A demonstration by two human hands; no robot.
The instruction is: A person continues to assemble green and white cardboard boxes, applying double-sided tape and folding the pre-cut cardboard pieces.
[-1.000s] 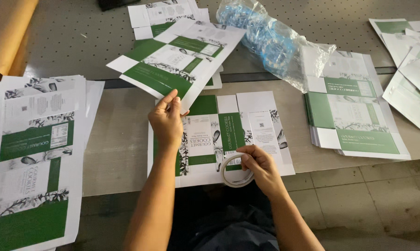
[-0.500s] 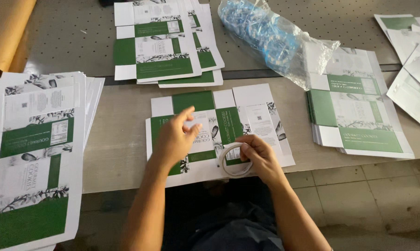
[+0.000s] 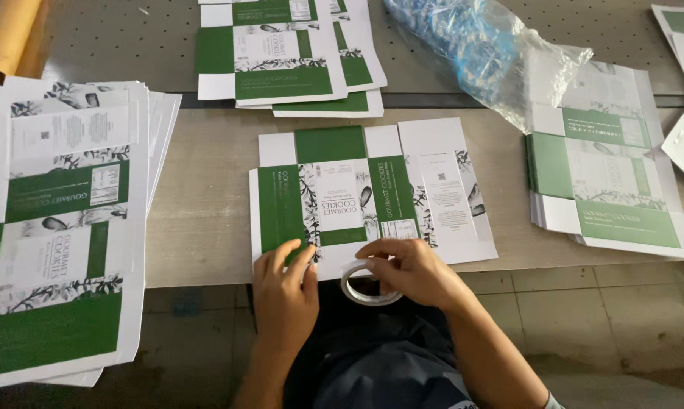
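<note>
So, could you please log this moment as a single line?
left hand: on flat carton blank near edge | right hand: holds tape roll | stacks of blanks around on table

**Count on the table**

Two hands: left hand (image 3: 283,294), right hand (image 3: 411,270). One roll of clear tape (image 3: 366,283). One flat carton blank (image 3: 368,193) lying singly. Three stacks of blanks: left stack (image 3: 58,220), far stack (image 3: 285,53), right stack (image 3: 607,182). One plastic bag (image 3: 482,53).

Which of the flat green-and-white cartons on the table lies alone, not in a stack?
The single carton at the table's front edge, just beyond both hands. The others lie in stacks: left, far and right.
</note>
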